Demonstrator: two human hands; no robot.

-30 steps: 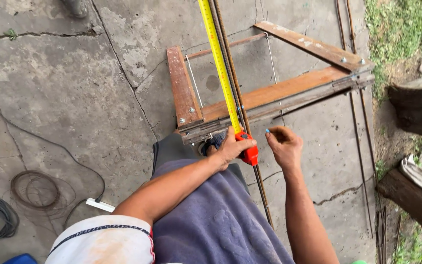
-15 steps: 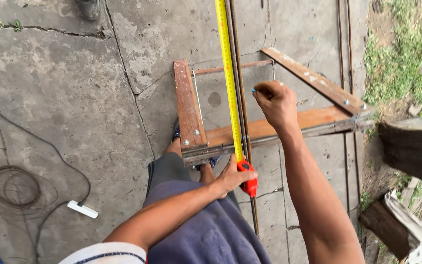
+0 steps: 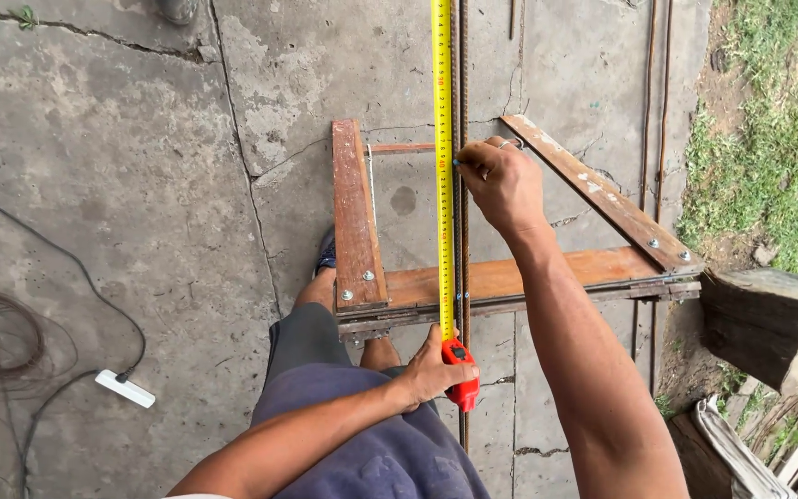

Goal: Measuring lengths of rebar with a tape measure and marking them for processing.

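Yellow tape measure runs up the concrete floor beside a steel rebar, over a wooden frame. Left hand fingers clamp its red case; right hand fingers pinch together at the tape's edge.

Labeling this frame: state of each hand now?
Left hand: shut on red tape measure case.
Right hand: fingers pinched at yellow tape blade beside the rebar.
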